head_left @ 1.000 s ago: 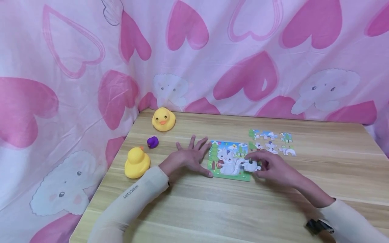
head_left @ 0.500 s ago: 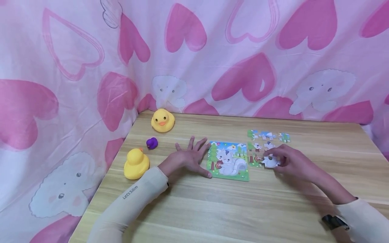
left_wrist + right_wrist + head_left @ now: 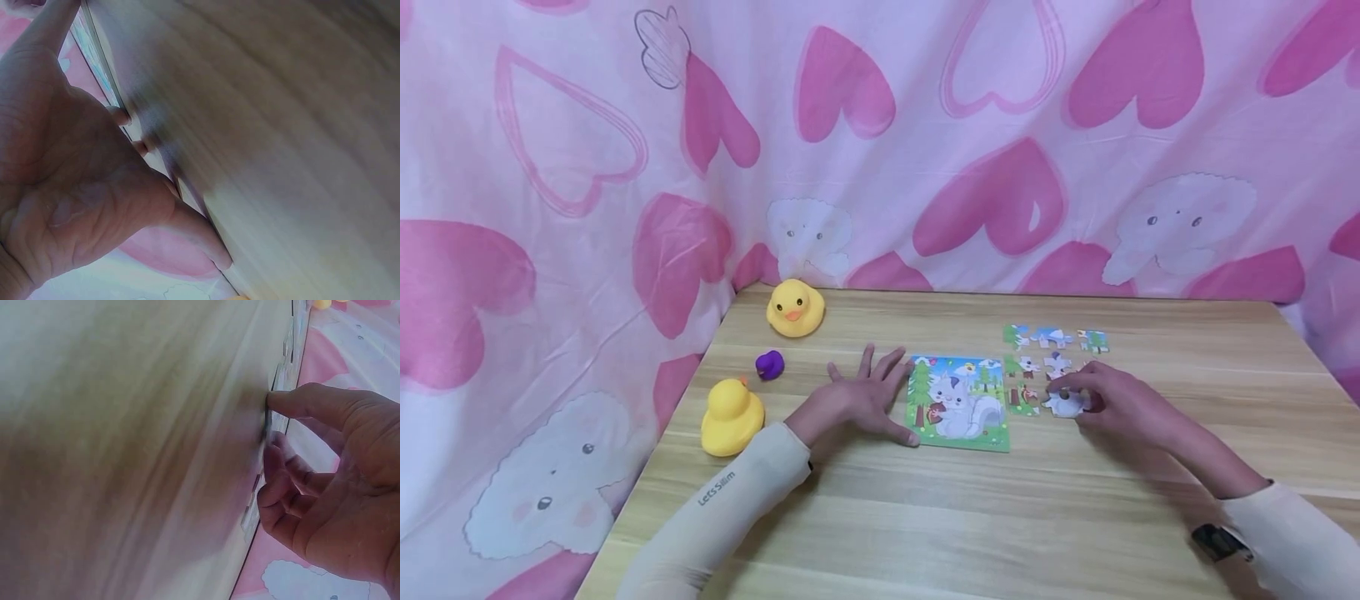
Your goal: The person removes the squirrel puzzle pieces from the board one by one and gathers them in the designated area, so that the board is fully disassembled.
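A square picture board printed with a squirrel lies mid-table. My left hand rests beside it, fingers spread, thumb and fingertips right at its left edge. In the left wrist view, the straight fingers of the left hand reach to the tabletop. My right hand pinches a mostly white puzzle piece between thumb and finger, low over the table. This piece sits just right of a brown-and-green puzzle piece. In the right wrist view, thumb and fingers of the right hand meet at the piece's thin edge.
Several other puzzle pieces lie in loose rows right of the board, partly behind my right hand. At the table's left stand a yellow duck, a small purple duck and another yellow duck. A pink heart-print curtain hangs behind.
My right hand has carried the white puzzle piece rightward from over the board's right edge to the bottom row of pieces and lowered it there. My left hand stays at the board.
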`<state>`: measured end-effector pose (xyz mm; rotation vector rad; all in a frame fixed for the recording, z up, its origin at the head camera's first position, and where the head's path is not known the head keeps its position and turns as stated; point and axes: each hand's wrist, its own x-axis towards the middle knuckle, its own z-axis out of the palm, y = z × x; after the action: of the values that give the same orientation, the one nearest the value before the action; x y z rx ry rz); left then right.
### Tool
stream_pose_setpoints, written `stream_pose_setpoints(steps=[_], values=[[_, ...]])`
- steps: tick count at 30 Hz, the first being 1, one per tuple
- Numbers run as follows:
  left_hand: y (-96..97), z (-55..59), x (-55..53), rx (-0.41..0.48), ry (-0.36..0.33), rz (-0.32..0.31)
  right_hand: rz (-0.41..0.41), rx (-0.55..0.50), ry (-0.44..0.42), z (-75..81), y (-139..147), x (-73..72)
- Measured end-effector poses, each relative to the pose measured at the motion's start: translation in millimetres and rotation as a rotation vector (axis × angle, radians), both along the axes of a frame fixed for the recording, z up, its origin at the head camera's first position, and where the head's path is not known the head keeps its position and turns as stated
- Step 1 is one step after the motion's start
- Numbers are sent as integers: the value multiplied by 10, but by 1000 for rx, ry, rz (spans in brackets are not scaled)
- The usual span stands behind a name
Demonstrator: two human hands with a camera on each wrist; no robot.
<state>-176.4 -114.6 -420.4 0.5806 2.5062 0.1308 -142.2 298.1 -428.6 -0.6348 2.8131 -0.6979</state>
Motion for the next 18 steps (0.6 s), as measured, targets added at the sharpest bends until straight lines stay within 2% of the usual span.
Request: stream_pose_setpoints(steps=[9,14,18], values=[[6,-10,-2,-8,-8,11,15,10,-16,64,-43,19],[2,-14,-12,-9,-13,8,-18,-17,8,126,-191,61],[1,-2,-14,-7,-13,11,-13,-54,50,150,-389,115]])
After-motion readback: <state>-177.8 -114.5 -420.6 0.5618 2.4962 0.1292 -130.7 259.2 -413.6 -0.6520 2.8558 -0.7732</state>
